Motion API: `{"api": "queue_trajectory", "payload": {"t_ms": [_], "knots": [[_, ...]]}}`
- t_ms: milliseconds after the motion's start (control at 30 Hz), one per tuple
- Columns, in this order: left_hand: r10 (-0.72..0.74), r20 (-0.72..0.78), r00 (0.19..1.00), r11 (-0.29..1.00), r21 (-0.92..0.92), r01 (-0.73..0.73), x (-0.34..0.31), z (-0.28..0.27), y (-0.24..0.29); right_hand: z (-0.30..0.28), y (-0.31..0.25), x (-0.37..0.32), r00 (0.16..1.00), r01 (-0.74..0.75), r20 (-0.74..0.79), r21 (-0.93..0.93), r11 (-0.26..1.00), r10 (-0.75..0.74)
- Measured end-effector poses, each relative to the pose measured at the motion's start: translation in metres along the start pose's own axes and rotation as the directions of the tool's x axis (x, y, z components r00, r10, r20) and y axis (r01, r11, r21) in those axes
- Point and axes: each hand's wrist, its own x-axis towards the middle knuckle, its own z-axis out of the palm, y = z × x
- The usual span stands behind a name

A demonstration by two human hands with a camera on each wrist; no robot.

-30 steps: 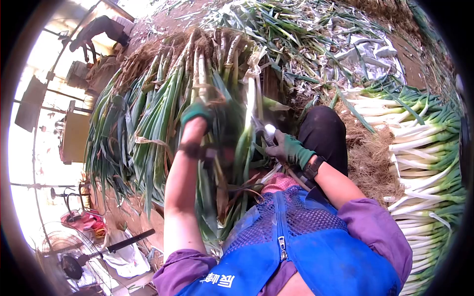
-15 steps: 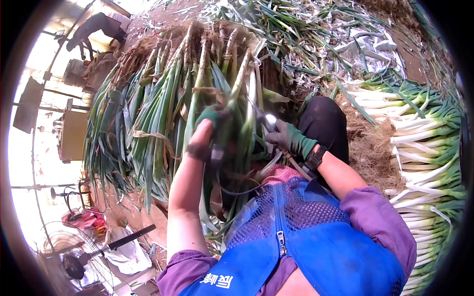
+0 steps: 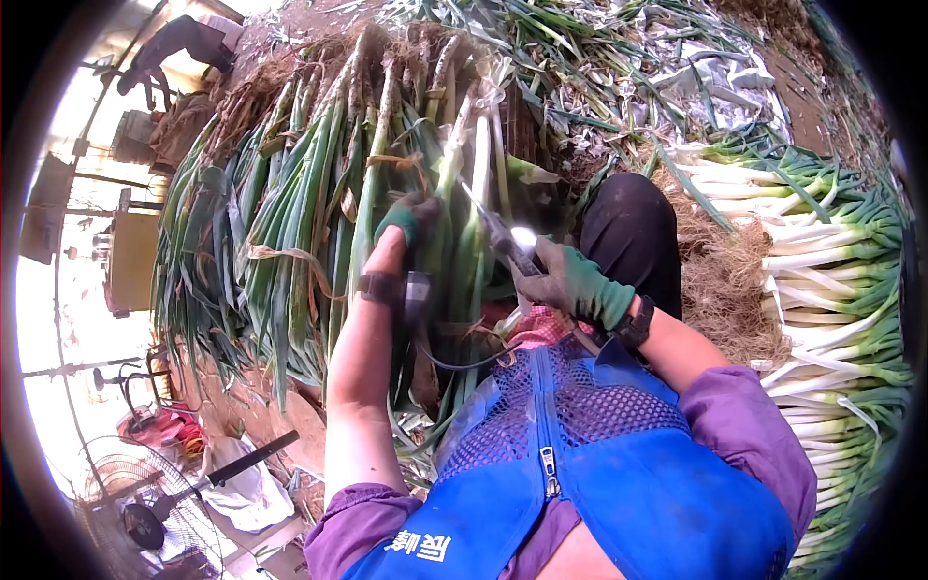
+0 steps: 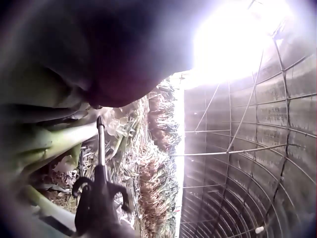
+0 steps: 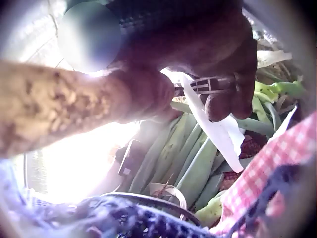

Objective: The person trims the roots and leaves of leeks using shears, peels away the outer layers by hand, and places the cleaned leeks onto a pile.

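The gloved left hand (image 3: 411, 218) grips a leek (image 3: 449, 172) over the pile, its white stalk slanting up to the roots. Curled round a grey air-gun-like tool (image 3: 507, 242) is the gloved right hand (image 3: 572, 282), to the right of the leeks. The tool's thin nozzle points up and left, toward the stalk. In the left wrist view, the nozzle (image 4: 101, 144) ends beside a white stalk (image 4: 72, 138), below the dark, blurred left hand (image 4: 124, 54). The right wrist view shows the right hand (image 5: 203, 64) round the tool's handle, with a white leaf strip (image 5: 213, 130) hanging beside it.
Untrimmed leeks (image 3: 290, 213) lie heaped at left and centre. Clean white leeks (image 3: 822, 266) are stacked at right beside stringy roots (image 3: 730, 290). Leaf scraps (image 3: 580, 58) cover the ground at the back. A fan (image 3: 145, 522) stands at lower left; another person (image 3: 179, 48) bends at upper left.
The left hand has shifted right from over the pile and now has a leek in its grip. The tool in the right hand has swung so its nozzle reaches up and left by the stalk.
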Motion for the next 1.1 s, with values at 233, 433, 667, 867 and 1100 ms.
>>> {"api": "queue_trajectory", "payload": {"t_ms": [233, 433, 667, 867, 1100], "knots": [[0.152, 0.028, 0.988, 0.98, 0.128, -0.155, 0.003, 0.016, -0.012, -0.012, 0.023, 0.087, 0.996, -0.021, -0.083, 0.131, 0.991, 0.033], [0.133, -0.057, 0.989, 0.969, 0.218, -0.118, -0.015, 0.024, -0.009, -0.028, 0.024, 0.102, 0.991, -0.131, 0.015, 0.034, 0.991, 0.131], [0.102, -0.113, 0.988, 0.913, 0.405, -0.048, -0.022, 0.037, -0.005, -0.028, 0.018, 0.098, 0.995, -0.1, -0.033, -0.013, 0.995, 0.099], [0.036, -0.124, 0.992, 0.911, 0.413, 0.018, -0.047, 0.045, 0.006, -0.057, 0.013, 0.171, 0.988, -0.115, -0.105, 0.025, 0.993, 0.117], [0.094, -0.168, 0.981, 0.874, 0.486, -0.001, -0.048, 0.047, 0.0, -0.053, -0.002, 0.159, 0.979, -0.19, -0.087, -0.085, 0.978, 0.182]]}}
